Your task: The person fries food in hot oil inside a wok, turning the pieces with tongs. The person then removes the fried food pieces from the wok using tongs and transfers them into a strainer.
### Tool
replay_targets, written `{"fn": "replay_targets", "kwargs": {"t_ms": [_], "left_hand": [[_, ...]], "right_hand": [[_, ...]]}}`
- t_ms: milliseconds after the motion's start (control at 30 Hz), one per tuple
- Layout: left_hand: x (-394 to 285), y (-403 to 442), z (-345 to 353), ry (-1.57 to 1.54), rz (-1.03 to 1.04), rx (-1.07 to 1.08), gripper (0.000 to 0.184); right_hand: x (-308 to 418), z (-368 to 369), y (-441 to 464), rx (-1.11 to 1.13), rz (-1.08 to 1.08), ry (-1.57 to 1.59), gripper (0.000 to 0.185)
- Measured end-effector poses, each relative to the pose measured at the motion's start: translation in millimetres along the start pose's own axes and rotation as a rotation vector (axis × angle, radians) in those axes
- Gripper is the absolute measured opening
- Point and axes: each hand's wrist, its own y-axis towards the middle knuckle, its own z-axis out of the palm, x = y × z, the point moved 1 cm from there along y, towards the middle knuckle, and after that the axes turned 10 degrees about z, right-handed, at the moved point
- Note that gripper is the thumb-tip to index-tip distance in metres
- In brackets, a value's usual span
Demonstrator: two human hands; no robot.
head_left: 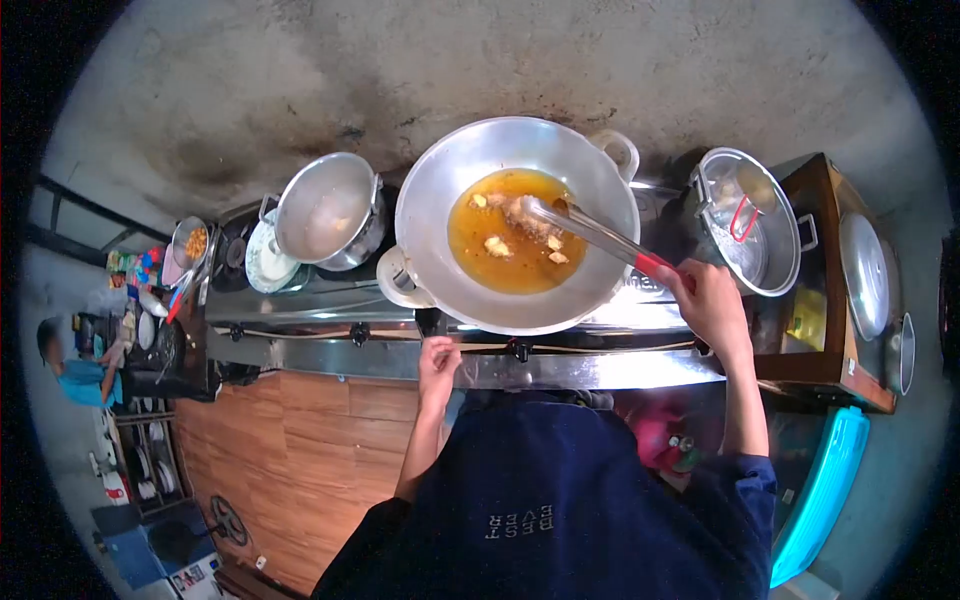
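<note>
The right grip (712,305) hides the rear of the tongs (595,235), whose tips blur into the food (518,213) ahead-left of it. Far left of the left grip (438,368), a co-worker's hands (117,352) are too small to read.

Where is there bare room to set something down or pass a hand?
Widest is the wooden floor, between the stove's front and the person's left arm. The stove top's front strip, between the left pot and the knobs, might take something slim. It's crowded at the wok, where the right hand holds tongs, and around the right pot beside the cabinet.
</note>
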Motion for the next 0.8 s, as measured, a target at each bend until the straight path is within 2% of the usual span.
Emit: {"fn": "replay_targets", "kwargs": {"t_ms": [200, 233, 300, 433, 533, 567, 633, 667, 700, 800], "left_hand": [[-11.8, -23.4, 2.6, 0.056, -0.162, 0.009, 0.009], [-5.6, -25.3, 2.6, 0.060, -0.092, 0.006, 0.010], [-10.4, -28.8, 5.8, 0.073, -0.174, -0.033, 0.009], [-7.9, -25.2, 3.1, 0.140, -0.260, -0.066, 0.027], [0.5, -17.9, 4.6, 0.106, -0.163, -0.157, 0.034], [15.2, -13.9, -2.4, 0.063, -0.081, -0.107, 0.021], [3.8, -13.4, 6.7, 0.050, -0.012, -0.101, 0.017], [-0.6, -11.0, 10.1, 0.042, 0.025, -0.096, 0.020], [13.1, -5.1, 1.5, 0.174, -0.022, -0.066, 0.036], [20.9, -0.4, -1.7, 0.172, -0.058, -0.040, 0.044]], "right_hand": [[-12.8, -9.6, 9.7, 0.043, -0.064, 0.098, 0.042], [-13.8, -12.2, 10.2, 0.039, -0.053, 0.052, 0.042], [-15.9, -14.4, 9.1, 0.030, -0.064, 0.050, 0.041], [-21.7, -11.0, 8.1, 0.027, -0.050, 0.056, 0.040], [-21.8, -5.8, 8.5, 0.018, -0.052, 0.027, 0.042], [-21.5, -2.3, 9.3, 0.021, -0.049, 0.052, 0.043], [-21.8, 8.5, 12.4, 0.053, -0.059, 0.073, 0.043], [-20.7, 10.3, 14.2, 0.066, -0.064, 0.085, 0.043], [-15.5, 10.1, 14.2, 0.100, -0.063, 0.118, 0.043], [-9.7, 4.1, 13.3, 0.140, -0.049, 0.159, 0.043]]}}
